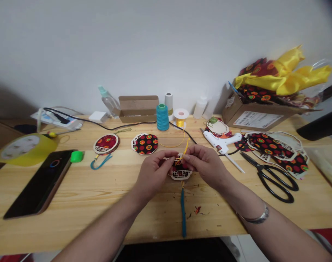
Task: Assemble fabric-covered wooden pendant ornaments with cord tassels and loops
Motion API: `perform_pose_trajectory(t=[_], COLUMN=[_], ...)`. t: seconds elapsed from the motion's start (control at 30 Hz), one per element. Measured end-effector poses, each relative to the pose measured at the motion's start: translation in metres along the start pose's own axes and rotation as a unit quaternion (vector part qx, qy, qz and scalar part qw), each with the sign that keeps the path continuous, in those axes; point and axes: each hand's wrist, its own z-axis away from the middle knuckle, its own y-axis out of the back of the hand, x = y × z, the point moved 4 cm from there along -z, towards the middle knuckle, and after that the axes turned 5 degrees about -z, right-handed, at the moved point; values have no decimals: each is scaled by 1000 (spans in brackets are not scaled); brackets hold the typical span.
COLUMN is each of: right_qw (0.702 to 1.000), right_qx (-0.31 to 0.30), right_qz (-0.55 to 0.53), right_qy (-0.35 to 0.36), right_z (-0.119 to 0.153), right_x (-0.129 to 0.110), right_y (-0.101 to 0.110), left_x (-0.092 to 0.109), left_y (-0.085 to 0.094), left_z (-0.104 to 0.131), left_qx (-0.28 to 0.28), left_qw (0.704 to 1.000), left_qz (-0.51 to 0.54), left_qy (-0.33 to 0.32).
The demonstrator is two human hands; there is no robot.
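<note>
Our two hands meet over the middle of the tabletop [106,203], with the little cloth charm [180,174] between them. It is right in front of us, perhaps so we can see the small work well. We cannot tell if it rests on the wood or is held a bit above it.

Our right hand [206,165] has its grip pinched, thumb and finger squeezed on the yellow cord [187,145]. A bit of the cord pokes up past the fingers. Our left hand [155,171] has a pinching grip too. It looks to be on the same cord, but the fingertips hide just what is in them. Pinching from both sides likely keeps the thin cord from slipping.

The blue tassel [183,214] points from the charm's bottom edge toward us, out of the way of our fingers.

Behind our hands stands the yellow spool [180,123], with loose thread trailing our way, and the blue thread cone [163,118] is just beside it. On our right, the scissors [260,168] have their handles turned to us, which should make them easy to grab. The glue gun [223,143] points its tip to the back, away from our hands, and that seems safer. A round charm [107,142] lies off to the left, where nothing bumps it.
</note>
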Motion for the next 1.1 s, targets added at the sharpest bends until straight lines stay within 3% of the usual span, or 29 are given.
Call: perform_pose_trajectory(t=[0.17, 0.33, 0.57, 0.93, 1.1], right_qw=[1000, 1000, 1000, 1000, 999], right_qx=[-2, -1, -6, -6, -20], right_qz=[2, 9, 16, 29, 49], right_qy=[8, 1, 0, -7, -2], right_z=[-1, -1, 0, 1, 0], right_x=[2, 0, 1, -3, 0], right_y=[2, 1, 1, 0, -1], left_x=[2, 5, 12, 10, 7], left_y=[0, 1, 1, -1, -2], left_z=[0, 2, 4, 3, 3], left_qx=[-30, -13, 2, -3, -10], left_qw=[995, 1000, 991, 993, 985], left_qz=[91, 14, -87, -80, -128], left_qy=[11, -17, -104, -82, -118])
